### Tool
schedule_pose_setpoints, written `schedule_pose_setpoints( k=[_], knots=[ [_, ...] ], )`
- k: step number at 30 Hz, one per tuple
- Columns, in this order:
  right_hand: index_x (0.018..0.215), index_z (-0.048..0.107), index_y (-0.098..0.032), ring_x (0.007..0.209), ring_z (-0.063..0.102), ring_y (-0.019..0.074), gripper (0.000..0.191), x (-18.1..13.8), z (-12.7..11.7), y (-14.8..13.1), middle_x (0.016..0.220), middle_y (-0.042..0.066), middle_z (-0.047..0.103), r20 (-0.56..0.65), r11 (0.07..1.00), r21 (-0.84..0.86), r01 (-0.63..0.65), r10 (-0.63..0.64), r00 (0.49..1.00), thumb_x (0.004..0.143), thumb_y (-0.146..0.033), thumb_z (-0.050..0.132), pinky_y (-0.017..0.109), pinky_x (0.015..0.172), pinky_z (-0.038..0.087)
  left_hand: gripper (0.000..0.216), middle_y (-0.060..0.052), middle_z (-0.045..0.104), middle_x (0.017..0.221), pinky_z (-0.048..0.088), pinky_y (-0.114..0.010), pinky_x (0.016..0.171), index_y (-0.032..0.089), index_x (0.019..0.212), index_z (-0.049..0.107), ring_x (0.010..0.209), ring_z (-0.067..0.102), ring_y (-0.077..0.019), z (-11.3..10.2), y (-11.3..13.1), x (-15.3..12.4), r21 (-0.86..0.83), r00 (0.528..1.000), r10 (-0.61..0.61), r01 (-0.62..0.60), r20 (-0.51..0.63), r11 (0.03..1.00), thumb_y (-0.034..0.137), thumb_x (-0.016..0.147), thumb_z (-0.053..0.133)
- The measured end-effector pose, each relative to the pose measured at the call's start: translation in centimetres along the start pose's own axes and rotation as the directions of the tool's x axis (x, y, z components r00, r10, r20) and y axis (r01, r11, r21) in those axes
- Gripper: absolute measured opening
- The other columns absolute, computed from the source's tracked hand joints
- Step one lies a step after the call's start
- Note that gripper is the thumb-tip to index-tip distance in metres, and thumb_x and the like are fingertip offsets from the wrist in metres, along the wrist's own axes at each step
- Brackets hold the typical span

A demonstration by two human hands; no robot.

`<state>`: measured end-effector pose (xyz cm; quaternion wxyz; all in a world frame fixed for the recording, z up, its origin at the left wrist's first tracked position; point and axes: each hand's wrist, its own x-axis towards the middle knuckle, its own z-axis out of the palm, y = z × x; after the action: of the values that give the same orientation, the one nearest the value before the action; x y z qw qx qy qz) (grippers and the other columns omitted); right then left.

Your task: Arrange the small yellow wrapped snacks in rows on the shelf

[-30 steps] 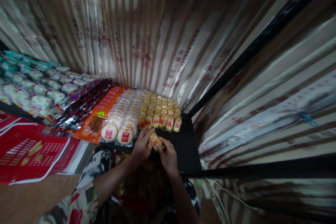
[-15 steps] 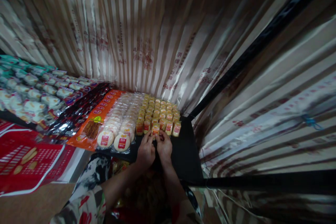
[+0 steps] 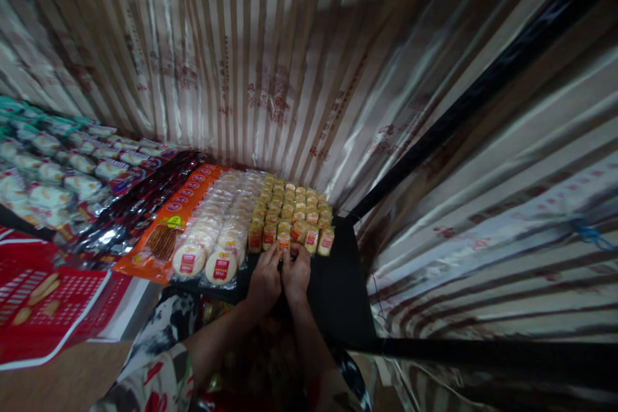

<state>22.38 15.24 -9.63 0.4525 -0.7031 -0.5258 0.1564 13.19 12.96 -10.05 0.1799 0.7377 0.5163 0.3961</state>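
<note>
Small yellow snack packets [image 3: 292,206] with red-and-white labels stand in close rows on a black shelf [image 3: 333,296]. At the front of these rows, my left hand [image 3: 264,278] and my right hand [image 3: 296,273] meet side by side, their fingertips closed on one snack packet [image 3: 284,236]. Its lower part is hidden behind my fingers. To the left of my hands lie two rows of round white crackers [image 3: 221,267] in clear wrappers.
Further left are an orange bag of brown sticks [image 3: 167,238], dark shiny packs [image 3: 140,203] and white-wrapped snacks [image 3: 82,183]. A red bag [image 3: 43,296] hangs below the shelf edge. Striped sheeting [image 3: 270,64] and a black pole [image 3: 434,116] stand behind and to the right.
My hands have drawn slightly closer together around the packet, and the fingers cover more of its lower part. The view has shifted a little.
</note>
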Motion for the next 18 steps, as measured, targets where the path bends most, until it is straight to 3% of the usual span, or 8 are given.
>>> schedule_pose_setpoints(
  k=[6, 11, 15, 18],
  knots=[
    [0.091, 0.056, -0.013, 0.085, 0.056, 0.0217, 0.03, -0.1, 0.0, 0.2, 0.09, 0.012, 0.061, 0.016, 0.999, -0.025, 0.046, -0.046, 0.999, 0.081, -0.036, 0.041, 0.036, 0.08, 0.045, 0.047, -0.017, 0.047, 0.131, 0.039, -0.043, 0.101, 0.005, 0.119, 0.051, 0.122, 0.042, -0.024, 0.3, -0.4, -0.3, 0.003, 1.0, -0.001, 0.001, 0.02, 1.0, 0.004, 0.076, 0.033],
    [0.104, 0.056, -0.012, 0.096, 0.053, 0.0225, 0.035, -1.3, -1.6, -0.2, 0.104, 0.015, 0.06, -0.002, 0.997, -0.022, 0.077, -0.077, 0.997, 0.081, -0.033, 0.041, 0.035, 0.079, 0.046, 0.041, -0.012, 0.051, 0.124, 0.04, -0.038, 0.1, 0.013, 0.106, 0.057, 0.117, 0.045, -0.0208, -1.0, 0.4, -0.9, -0.018, 0.999, -0.033, 0.033, 0.014, 0.999, 0.003, 0.073, 0.036],
    [0.106, 0.055, -0.014, 0.085, 0.058, 0.0173, 0.034, -4.7, -3.9, -0.4, 0.1, 0.012, 0.062, -0.014, 0.992, 0.125, 0.004, -0.002, 1.0, 0.084, -0.035, 0.04, 0.027, 0.068, 0.048, 0.031, -0.008, 0.058, 0.098, 0.047, -0.029, 0.086, 0.016, 0.091, 0.059, 0.095, 0.054, -0.0155, -3.0, 1.2, -4.2, -0.099, 0.996, -0.005, 0.015, 0.09, 0.995, 0.006, 0.078, 0.033],
    [0.104, 0.055, -0.015, 0.074, 0.061, 0.0147, 0.032, -8.8, -5.4, 0.7, 0.087, 0.008, 0.065, 0.064, 0.976, 0.213, -0.053, 0.04, 0.997, 0.086, -0.037, 0.039, 0.024, 0.066, 0.048, 0.029, -0.005, 0.058, 0.09, 0.047, -0.027, 0.079, 0.018, 0.088, 0.06, 0.087, 0.055, -0.0143, -3.8, 1.2, -8.5, -0.136, 0.966, 0.019, 0.016, 0.258, 0.991, 0.009, 0.08, 0.034]
  ],
)
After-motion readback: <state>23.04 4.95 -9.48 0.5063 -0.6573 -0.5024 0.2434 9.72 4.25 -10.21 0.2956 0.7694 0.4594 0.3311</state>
